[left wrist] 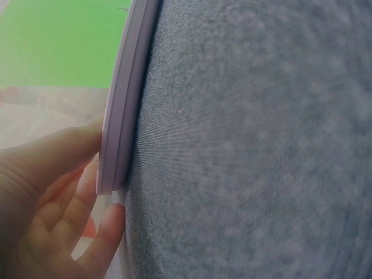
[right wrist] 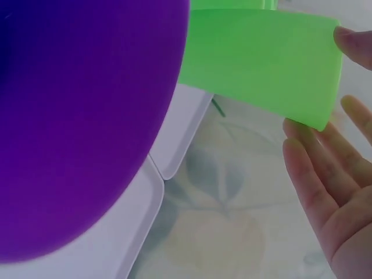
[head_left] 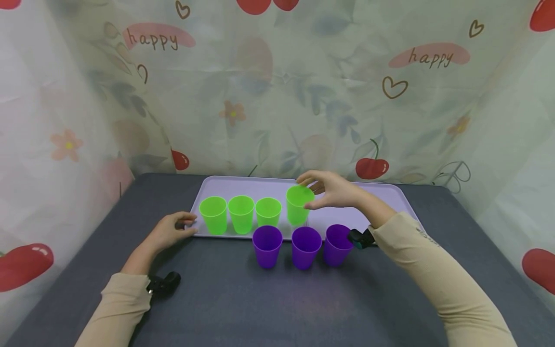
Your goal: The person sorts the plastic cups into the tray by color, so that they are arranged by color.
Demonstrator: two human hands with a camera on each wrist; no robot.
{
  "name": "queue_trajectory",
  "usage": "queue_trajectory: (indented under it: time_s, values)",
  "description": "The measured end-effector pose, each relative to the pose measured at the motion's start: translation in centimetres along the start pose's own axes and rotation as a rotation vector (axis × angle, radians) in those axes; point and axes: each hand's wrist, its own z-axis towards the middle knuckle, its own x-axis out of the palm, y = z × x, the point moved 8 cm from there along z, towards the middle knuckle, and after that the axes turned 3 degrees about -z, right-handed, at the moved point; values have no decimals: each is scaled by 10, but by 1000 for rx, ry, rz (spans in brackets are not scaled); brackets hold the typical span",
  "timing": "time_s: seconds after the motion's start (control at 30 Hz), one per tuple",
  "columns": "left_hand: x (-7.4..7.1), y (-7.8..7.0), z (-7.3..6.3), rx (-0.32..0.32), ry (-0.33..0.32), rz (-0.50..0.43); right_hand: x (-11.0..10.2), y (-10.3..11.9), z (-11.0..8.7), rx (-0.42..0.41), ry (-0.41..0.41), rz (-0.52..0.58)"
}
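Green, smooth and seemingly thin plastic makes up the tapered cup [head_left: 297, 209] we see over the pale lilac rectangular tray [head_left: 256, 186], right of three matching green cups [head_left: 240, 214]. The right hand [head_left: 335, 191] pinches its rim between thumb and fingers; the left hand [head_left: 169, 230] grips the tray's edge. We judge the cup light, springy and slightly slippery, so we favour a gentle hold on opposite sides near the rim.

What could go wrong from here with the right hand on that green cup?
The right hand holds the rightmost green cup near its rim, so it might tip or slip. The black wrist device overlaps the rightmost purple cup in the head view; whether they touch is unclear, but a careless move might knock that cup over.
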Motion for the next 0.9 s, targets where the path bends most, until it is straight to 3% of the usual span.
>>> queue_trajectory:
  time_s: [0.23,0.9]
  values:
    - [0,2,1,-2,5,-9,8,-2,3,8,61,9]
    - [0,3,2,9,-3,1,27,-8,8,47,184,-106]
